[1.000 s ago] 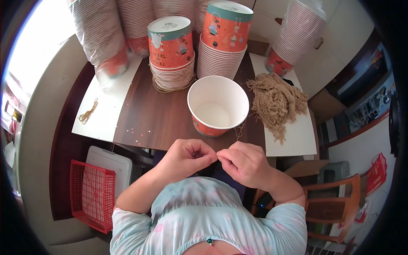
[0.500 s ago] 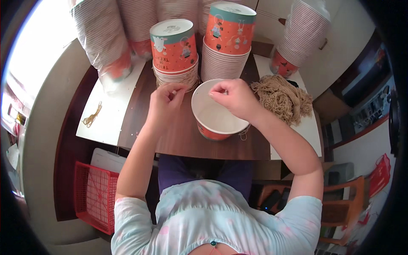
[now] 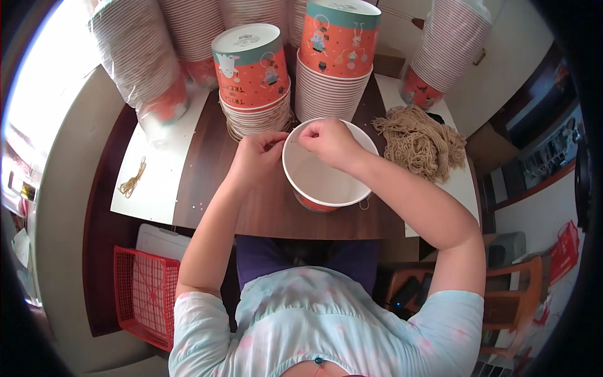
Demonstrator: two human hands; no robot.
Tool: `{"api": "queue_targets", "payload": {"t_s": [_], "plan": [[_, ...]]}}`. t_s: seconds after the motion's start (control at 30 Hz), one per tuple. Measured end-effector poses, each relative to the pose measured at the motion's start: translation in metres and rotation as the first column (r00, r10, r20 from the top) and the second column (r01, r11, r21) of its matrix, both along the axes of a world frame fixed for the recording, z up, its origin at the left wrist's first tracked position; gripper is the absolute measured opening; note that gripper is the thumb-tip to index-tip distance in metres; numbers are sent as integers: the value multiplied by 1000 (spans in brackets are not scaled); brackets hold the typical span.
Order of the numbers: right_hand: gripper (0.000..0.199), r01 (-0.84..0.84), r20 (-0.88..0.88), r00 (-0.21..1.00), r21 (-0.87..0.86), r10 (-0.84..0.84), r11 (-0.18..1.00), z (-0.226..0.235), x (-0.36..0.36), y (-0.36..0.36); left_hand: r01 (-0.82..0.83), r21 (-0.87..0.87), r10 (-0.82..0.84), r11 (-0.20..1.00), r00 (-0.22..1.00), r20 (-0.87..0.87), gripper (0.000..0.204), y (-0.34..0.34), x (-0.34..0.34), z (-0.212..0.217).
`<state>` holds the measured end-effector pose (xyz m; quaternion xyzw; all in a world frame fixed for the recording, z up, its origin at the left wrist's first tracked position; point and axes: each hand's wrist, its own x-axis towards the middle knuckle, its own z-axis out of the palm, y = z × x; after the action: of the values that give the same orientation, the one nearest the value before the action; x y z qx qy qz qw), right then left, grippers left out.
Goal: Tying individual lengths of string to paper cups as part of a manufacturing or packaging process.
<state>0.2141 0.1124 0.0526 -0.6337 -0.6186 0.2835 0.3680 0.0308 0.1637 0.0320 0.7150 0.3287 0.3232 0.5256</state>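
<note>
A paper bucket (image 3: 321,181) with a white inside and an orange outside stands upright near the table's front edge. My left hand (image 3: 256,158) is at the outside of its left rim, fingers pinched close to the wall. Inside the bucket, my right hand (image 3: 331,144) is also closed in a pinch, near the same left side. Whatever lies between the fingertips of either hand is hidden or too small to make out. A thin cord loop (image 3: 364,203) hangs at the bucket's right side.
Behind stand a shorter bucket stack (image 3: 251,72) with cords round its base and a taller stack (image 3: 336,81). A heap of tan cords (image 3: 422,143) lies to the right, a small cord bundle (image 3: 132,179) to the left. A red basket (image 3: 147,292) sits below the table.
Both hands have come down to the bucket's left rim, the left outside and the right inside. Before, they were pinched above it, apart. The whole view has shifted slightly.
</note>
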Motion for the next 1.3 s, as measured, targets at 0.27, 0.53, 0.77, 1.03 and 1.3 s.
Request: {"api": "queue_targets", "payload": {"t_s": [0.27,0.53,0.77,1.03,1.3], "plan": [[13,-11,-32,999,-72,9,997,-5,-6,0,48,-61,-47,997,999,16,21,-4,-1,1],[14,-127,12,991,-174,131,976,17,-9,-35,-58,470,144,881,978,-149,10,-59,-4,17],[62,-280,471,789,-295,394,914,87,-7,-102,-32,-249,58,968,994,97,5,-79,-41,15],[14,-283,631,769,194,102,939,46,-16,-118,408,-352,-151,842,806,573,11,-87,-32,10],[15,-147,598,748,574,-289,806,8,-43,-137,201,-273,16,941,778,629,25,-122,-29,-11]]}}
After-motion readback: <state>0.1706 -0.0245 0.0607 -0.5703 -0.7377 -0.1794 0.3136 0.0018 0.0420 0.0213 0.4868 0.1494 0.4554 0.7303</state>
